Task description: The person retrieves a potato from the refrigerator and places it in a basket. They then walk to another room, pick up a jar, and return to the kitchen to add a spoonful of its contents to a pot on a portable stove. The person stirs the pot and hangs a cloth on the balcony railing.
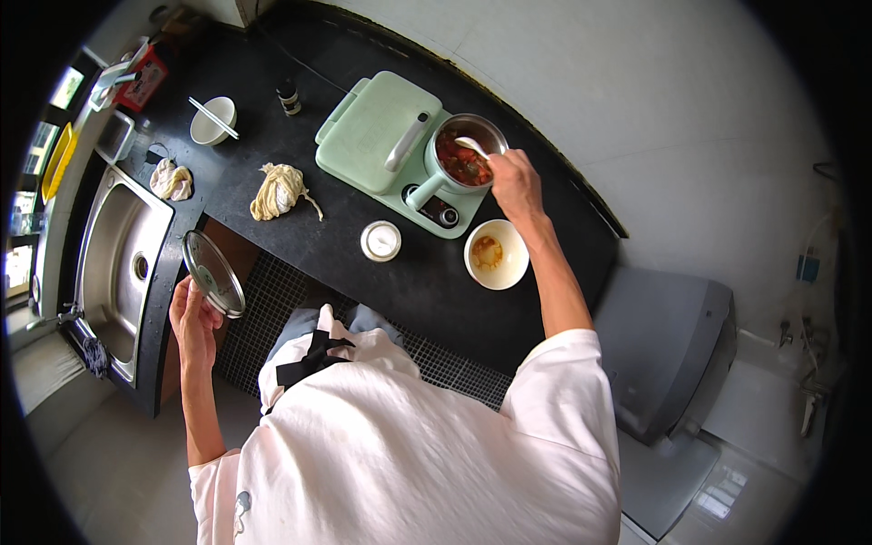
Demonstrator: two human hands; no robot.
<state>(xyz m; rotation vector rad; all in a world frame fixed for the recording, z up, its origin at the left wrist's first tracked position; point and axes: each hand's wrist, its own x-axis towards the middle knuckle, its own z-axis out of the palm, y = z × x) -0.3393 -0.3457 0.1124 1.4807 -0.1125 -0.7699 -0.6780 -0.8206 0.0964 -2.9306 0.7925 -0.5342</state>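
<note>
My right hand (516, 185) grips a white spoon (471, 144) whose bowl rests in red, chunky food (463, 160). That food fills part of a small pale-green pot (430, 160) with a steel inside, standing on a green electric cooker (470, 221). The pot's handle (426, 192) points toward the control panel. Out to the left, my left hand (195, 313) holds a glass lid (212, 272) with a metal rim, tilted up near the sink. Below the pot sits a white bowl (509, 269) with brown residue inside. Beside it stands a jar of white contents (380, 241).
A closed green griddle lid (375, 129) adjoins the pot. Cloths (281, 191) lie on the black counter (300, 242). Farther left are a bowl (208, 133) with chopsticks (212, 117) across it, a small dark bottle (289, 99) and a steel sink (112, 272). A grey appliance (661, 334) stands at right.
</note>
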